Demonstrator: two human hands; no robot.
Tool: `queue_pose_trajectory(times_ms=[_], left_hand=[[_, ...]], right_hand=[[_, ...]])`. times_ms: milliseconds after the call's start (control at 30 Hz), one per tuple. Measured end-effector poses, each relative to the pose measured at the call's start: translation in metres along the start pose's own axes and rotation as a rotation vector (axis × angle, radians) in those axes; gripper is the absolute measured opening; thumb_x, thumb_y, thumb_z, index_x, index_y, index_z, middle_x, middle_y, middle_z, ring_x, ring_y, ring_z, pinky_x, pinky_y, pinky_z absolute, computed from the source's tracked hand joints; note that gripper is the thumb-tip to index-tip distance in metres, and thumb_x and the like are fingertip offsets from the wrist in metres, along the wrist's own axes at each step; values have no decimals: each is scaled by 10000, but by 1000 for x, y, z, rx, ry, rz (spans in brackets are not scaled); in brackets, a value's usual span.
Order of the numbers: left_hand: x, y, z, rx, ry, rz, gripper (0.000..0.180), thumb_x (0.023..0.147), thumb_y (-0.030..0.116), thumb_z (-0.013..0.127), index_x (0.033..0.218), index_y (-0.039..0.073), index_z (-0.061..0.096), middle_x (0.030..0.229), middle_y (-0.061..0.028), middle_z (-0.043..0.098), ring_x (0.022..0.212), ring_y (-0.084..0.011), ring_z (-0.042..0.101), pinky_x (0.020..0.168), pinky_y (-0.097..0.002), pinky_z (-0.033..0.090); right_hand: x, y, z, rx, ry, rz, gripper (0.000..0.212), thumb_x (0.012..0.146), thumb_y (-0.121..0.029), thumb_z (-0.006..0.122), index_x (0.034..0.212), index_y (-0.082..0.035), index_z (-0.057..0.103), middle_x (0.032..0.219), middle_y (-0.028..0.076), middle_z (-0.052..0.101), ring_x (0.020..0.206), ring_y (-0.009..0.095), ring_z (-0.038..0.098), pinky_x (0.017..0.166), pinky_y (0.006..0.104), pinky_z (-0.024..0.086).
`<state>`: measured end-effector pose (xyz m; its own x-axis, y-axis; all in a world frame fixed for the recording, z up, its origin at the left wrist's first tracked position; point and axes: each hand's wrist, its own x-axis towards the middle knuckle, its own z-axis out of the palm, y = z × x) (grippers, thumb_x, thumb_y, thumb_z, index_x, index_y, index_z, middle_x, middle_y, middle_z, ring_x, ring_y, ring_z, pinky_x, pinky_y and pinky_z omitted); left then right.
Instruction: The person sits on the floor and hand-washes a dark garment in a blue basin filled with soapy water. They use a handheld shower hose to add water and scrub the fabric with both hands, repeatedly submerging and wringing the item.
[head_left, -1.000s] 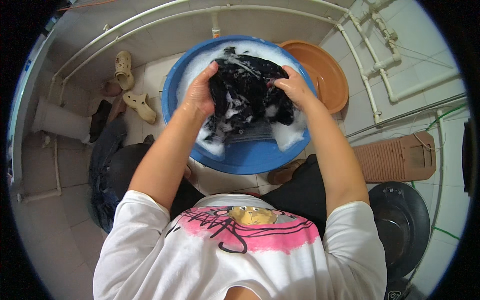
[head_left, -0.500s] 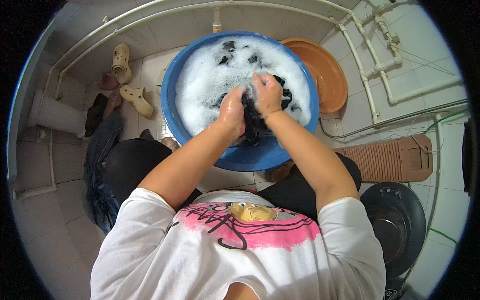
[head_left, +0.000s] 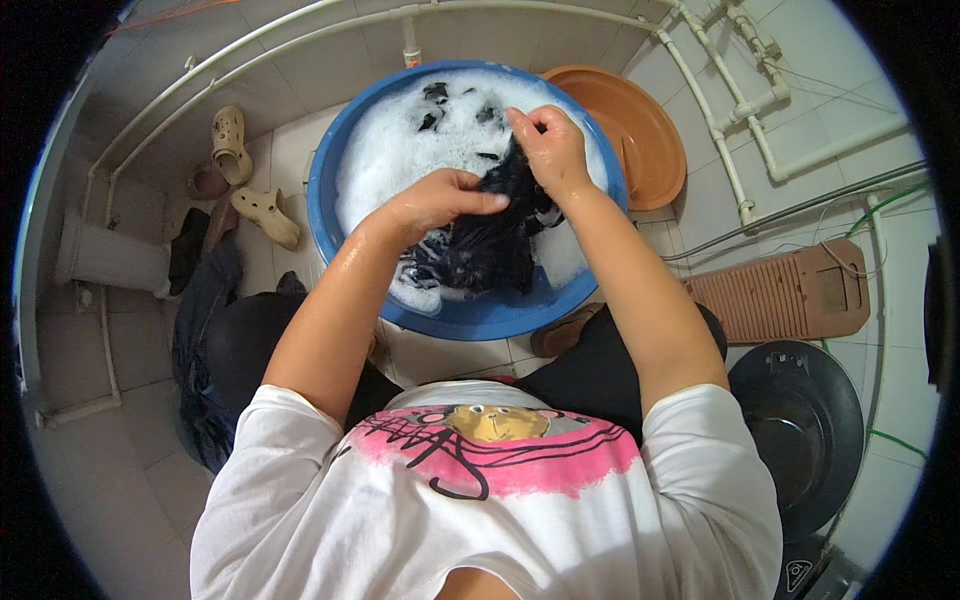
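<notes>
One dark, wet cloth is bunched in a round blue basin, its lower folds lying towards the basin's near edge and its upper end raised to the right hand. That hand's fingers are curled in, pinching the raised end. The left hand touches the cloth from the left, thumb stretched straight against it; its other fingers are bent and partly hidden, so I cannot tell whether they grip. White suds spread around the cloth to the basin's far edge, with small dark patches showing through. An orange basin sits just beyond the blue one's far right edge. Further out on the floor, to the right, are a brown ridged washboard and, nearer the person, a black basin. Two pale clogs lie near the blue basin's left edge, one beyond the other.
</notes>
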<state>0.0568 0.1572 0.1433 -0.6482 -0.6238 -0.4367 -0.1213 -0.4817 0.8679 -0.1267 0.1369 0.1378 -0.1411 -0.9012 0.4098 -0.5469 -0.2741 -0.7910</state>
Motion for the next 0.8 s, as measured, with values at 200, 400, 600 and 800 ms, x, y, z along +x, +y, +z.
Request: queue_pose_trajectory(times_ms=[200,400,600,800], left_hand=[[-6,11,-7,-493,3,623,404,790,188,576,1135,0,481,1061,-94,562,996,-192,519,888,-364,400],[15,-4,-27,-1117,512,361,361,857,403,478,897,49,537,841,-86,593,792,-220,572,795,-425,460],[34,-55,-10,-845,430,138,414,859,478,433,803,78,519,709,-78,560,584,-216,519,568,-361,457],[23,-29,45,-1047,377,82,282,865,324,414,817,71,530,720,-64,555,671,-203,557,637,-350,474]], right_hand=[[-14,22,-2,344,-525,168,434,730,-399,663,863,5,578,879,126,613,887,186,563,782,291,423],[-34,29,8,490,-386,329,348,696,-44,554,1041,-1,541,864,67,591,783,148,551,736,268,446],[-74,-79,26,346,-436,-314,365,609,-64,577,959,-82,475,910,100,526,861,242,546,796,319,429],[-53,-17,29,-55,-86,38,248,704,-306,604,630,-73,561,628,152,547,591,340,547,531,399,451]])
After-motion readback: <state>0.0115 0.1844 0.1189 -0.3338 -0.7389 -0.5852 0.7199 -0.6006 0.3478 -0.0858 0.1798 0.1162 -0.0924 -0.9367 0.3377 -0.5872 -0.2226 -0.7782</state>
